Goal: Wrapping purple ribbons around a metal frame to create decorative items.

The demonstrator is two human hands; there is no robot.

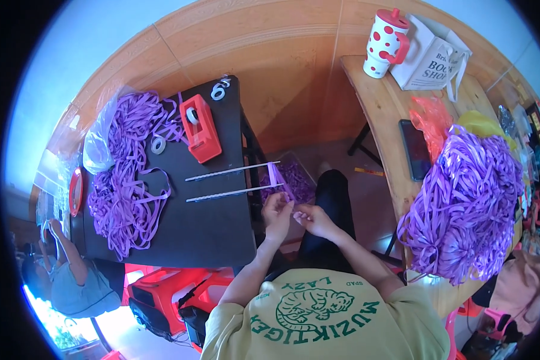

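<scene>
A narrow purple ribbon strip [280, 180] is held between both hands just off the right edge of the black rectangular worktable [210, 222], above the person's lap. The left hand [277, 211] is closed around the lower part of the strip, fingers curled in a pinch; the right hand [311, 217] is closed likewise, fingertips brought together on the same strip just beside the left. How tightly either grip is set cannot be told at this size.

Two thin silver metal rods [231, 183] are seen lying parallel on the table, their ends projecting past its edge toward the hands. The upper end of the strip lies at or looped over these ends, so the rods are judged to serve as a winding or measuring form, kept within reach. Whether the strip is looped round both rods cannot be told.

A red tape dispenser [199, 127] stands behind the rods, with loose rolls of clear tape [158, 144] beside it, within arm's reach of the rods. A loose heap of purple ribbon [129, 174] is spread along the table's left side, judged to be stock. A larger, denser mass of purple ribbon [465, 210] rests on the wooden bench [384, 108] to the right, well apart from it. A dark phone [415, 150] lies flat on that bench; a white mug with red spots [387, 43] stands at its far end.
</scene>
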